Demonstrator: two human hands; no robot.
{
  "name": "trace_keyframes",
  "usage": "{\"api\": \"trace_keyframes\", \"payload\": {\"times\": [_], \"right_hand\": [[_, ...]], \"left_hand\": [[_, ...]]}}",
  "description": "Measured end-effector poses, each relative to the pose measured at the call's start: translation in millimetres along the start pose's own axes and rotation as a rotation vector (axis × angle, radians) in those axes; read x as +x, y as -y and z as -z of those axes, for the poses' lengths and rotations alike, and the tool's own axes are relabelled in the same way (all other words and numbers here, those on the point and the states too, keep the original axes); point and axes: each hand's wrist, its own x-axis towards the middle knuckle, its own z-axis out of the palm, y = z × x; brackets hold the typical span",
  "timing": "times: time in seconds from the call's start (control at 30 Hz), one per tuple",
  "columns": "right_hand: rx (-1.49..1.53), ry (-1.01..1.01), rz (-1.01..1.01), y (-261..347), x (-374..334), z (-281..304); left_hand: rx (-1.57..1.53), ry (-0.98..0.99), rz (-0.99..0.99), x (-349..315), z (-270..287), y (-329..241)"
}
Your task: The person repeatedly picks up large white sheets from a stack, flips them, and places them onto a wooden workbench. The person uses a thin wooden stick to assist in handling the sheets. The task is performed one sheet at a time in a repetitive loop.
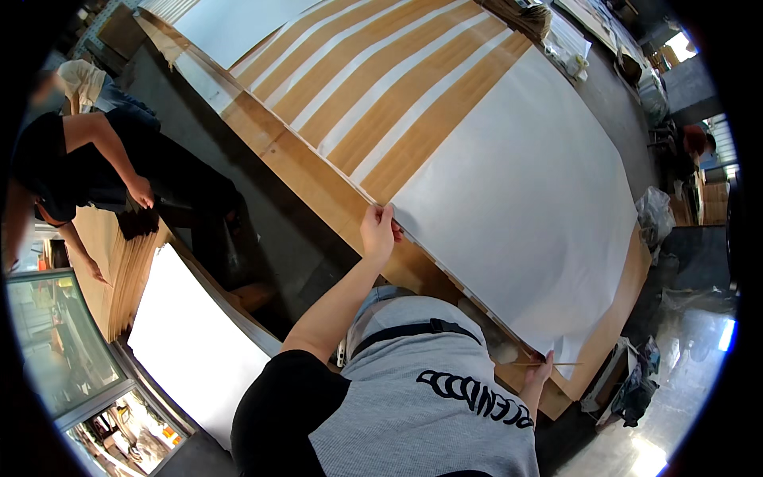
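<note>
Two bare hands were at the near edge of a large white sheet (517, 207), which lay over a brown wooden board (278, 151), beside tan wood-grain strips (449, 115). The left hand (379, 230) pinched that edge near the strips; the right hand (540, 371) gripped a thin stick (567, 364) by one corner, its hold on the sheet impossible to tell.
</note>
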Motion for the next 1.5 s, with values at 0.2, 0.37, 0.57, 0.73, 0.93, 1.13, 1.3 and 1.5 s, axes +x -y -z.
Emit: {"api": "trace_keyframes", "payload": {"times": [0.2,0.37,0.57,0.73,0.93,1.13,1.3,1.5], "right_hand": [[0.002,-0.033,0.019,-1.0,-5.5,-8.1],[-0.061,-0.098,0.076,-1.4,-14.1,-22.6],[-0.073,-0.135,0.066,-10.3,2.8,2.0],[-0.109,-0.178,0.058,-5.5,-11.7,-13.9],[-0.062,-0.180,0.069,0.8,-15.2,-30.4],[-0.032,-0.180,0.030,-8.4,-13.5,-21.4],[-0.073,-0.203,0.062,-10.4,-14.7,-26.9],[-0.019,-0.180,0.094,-9.3,-18.7,-28.2]], "left_hand": [[0.017,-0.024,0.001,-0.6,0.0,-1.4],[0.072,-0.042,0.011,-3.4,-1.7,-6.5],[0.128,-0.036,-0.030,1.1,-2.5,-1.7],[0.499,-0.081,-0.323,1.4,1.8,0.5],[1.015,0.606,-1.119,-44.0,-33.9,-36.3],[1.063,0.822,-1.129,-38.0,-44.4,-14.0],[1.077,0.841,-1.068,-40.1,-45.0,-10.0],[1.105,0.840,-1.035,-46.4,-50.7,-6.3]]}}
